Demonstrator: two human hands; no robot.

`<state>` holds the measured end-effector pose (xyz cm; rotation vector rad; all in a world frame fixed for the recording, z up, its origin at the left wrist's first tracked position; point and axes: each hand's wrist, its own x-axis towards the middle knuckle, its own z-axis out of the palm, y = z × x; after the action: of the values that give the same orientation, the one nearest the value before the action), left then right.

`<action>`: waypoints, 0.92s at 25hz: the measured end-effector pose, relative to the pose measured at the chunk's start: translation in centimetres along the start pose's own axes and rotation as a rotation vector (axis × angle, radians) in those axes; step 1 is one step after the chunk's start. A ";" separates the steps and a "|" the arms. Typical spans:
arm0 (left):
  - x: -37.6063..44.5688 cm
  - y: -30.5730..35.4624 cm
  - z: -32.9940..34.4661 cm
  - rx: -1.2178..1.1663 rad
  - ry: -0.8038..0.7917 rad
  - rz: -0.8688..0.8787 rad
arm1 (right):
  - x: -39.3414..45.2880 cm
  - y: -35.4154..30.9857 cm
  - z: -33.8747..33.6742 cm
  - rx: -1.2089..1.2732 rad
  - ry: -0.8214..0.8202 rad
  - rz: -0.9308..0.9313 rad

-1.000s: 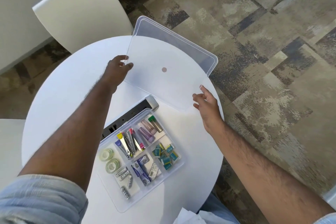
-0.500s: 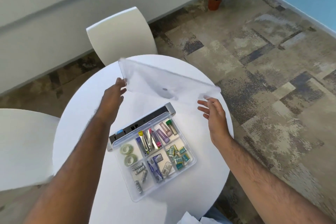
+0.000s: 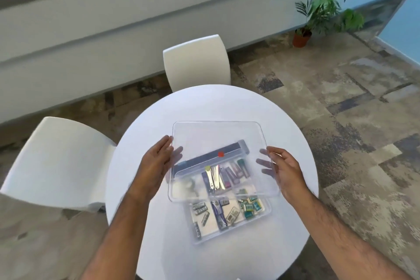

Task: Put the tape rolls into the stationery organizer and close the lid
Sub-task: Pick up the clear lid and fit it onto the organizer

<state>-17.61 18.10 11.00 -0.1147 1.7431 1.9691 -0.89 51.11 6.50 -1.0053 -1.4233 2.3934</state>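
A clear plastic lid [image 3: 218, 134] hangs nearly flat above the far half of the stationery organizer [image 3: 266, 217]. My left hand [image 3: 156, 163] grips the lid's left edge and my right hand [image 3: 284, 170] grips its right edge. The organizer is a clear compartmented box on the round white table [image 3: 204, 107]. Two pale green tape rolls [image 3: 189, 185] lie in its left compartment, blurred through the lid. Other compartments hold clippers, small tubes, batteries and teal clips. The near half of the organizer is uncovered.
A dark bar-shaped device [image 3: 213, 155] lies on the table just behind the organizer, seen through the lid. Two white chairs [image 3: 197, 61] [image 3: 59, 161] stand at the far and left sides. A potted plant [image 3: 318, 7] stands on the floor at far right.
The lid has come down from a tilted position over the table's far side to nearly flat over the organizer. Both hands moved nearer with it. The camera view tilted up.
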 end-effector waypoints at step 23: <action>-5.7 -11.8 -2.9 0.312 0.273 -0.344 | 0.0 6.3 0.8 -0.499 -0.046 0.070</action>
<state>-8.47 14.20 1.97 -0.5563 2.0214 1.4720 -0.29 47.19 1.47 -1.1187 -2.0961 2.1596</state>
